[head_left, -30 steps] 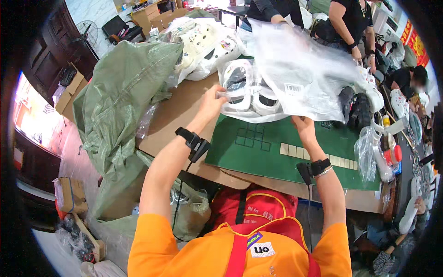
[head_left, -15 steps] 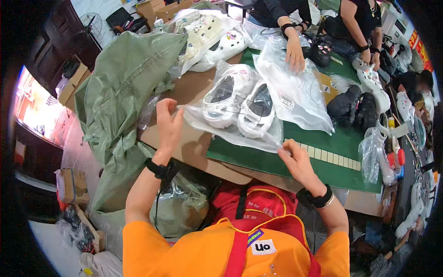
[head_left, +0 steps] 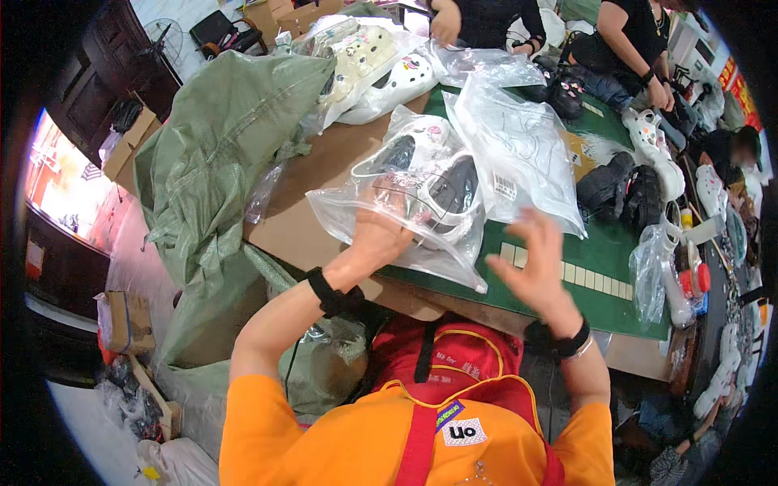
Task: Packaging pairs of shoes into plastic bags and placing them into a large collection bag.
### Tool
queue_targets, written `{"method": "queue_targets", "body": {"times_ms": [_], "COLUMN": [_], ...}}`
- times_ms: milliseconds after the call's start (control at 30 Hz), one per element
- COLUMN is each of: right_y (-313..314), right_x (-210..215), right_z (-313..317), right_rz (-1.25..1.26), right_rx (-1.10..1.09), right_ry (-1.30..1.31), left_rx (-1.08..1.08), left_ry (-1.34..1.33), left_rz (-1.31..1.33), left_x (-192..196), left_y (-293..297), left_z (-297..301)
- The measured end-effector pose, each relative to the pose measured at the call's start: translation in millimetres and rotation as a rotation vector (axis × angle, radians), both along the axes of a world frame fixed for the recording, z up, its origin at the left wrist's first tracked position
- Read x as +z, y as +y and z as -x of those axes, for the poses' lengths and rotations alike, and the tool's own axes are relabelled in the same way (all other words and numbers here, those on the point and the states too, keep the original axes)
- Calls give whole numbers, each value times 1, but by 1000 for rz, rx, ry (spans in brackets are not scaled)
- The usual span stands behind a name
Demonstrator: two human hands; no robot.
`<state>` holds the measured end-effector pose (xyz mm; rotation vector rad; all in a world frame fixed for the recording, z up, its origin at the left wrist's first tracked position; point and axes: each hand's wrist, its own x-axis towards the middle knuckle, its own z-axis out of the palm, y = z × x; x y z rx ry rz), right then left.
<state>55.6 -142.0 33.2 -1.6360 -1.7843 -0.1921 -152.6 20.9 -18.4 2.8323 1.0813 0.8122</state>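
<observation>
Both white shoes (head_left: 423, 166) lie side by side within the clear bag (head_left: 429, 261), neither one out of it, and the bag's near end looks unsealed; it rests across the cardboard (head_left: 312, 182) and the green mat (head_left: 600, 312). The left hand (head_left: 379, 231) reaches forward and inward, its fingers seemingly under the film beside the shoes; whether they grip anything cannot be told. The right hand (head_left: 531, 255), blurred, hangs above the mat just right of the bag, fingers spread, thumb apart, holding nothing visible.
</observation>
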Motion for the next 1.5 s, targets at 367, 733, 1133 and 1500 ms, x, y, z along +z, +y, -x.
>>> {"method": "queue_targets", "body": {"times_ms": [367, 733, 1133, 1500], "right_y": [53, -84, -141, -110], "right_x": [-60, 0, -51, -44], "right_z": [-96, -66, -12, -21], "right_rz": [96, 228, 662, 818], "right_rx": [-177, -73, -23, 232], "right_ry": [-291, -472, -221, -255], "left_rx": [-51, -8, -216, -202], "left_ry": [351, 94, -71, 38], "left_rz": [101, -23, 33, 262], "left_x": [29, -17, -22, 8], "left_y": [0, 45, 81, 52], "left_z": [-36, -37, -12, 20]}}
